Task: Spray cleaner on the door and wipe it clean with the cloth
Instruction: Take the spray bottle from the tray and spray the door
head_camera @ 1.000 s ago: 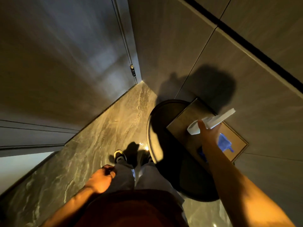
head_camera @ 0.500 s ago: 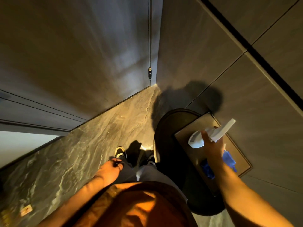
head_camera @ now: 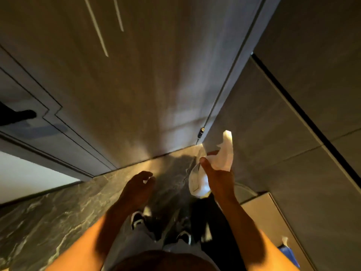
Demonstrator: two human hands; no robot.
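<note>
A grey-brown wooden door [head_camera: 148, 79] fills the view ahead, its bottom edge meeting the marble floor. My right hand [head_camera: 220, 177] grips a white spray bottle [head_camera: 224, 153], nozzle pointing up toward the door's right edge. My left hand [head_camera: 136, 189] hovers lower and to the left, fingers curled and apart, holding nothing that I can make out. A blue cloth [head_camera: 288, 255] lies on a tray at the bottom right, partly hidden by my right arm.
A dark door handle [head_camera: 17, 116] sticks out at the left edge. A small hinge or stopper [head_camera: 200, 132] sits low on the door frame. A round dark table with a brown tray [head_camera: 259, 210] stands to my right against the wall panels. My feet [head_camera: 162, 227] stand on marble floor.
I have turned left from the table to face the door. My right hand lifted the spray bottle off the tray toward the door. My left hand rose from my thigh.
</note>
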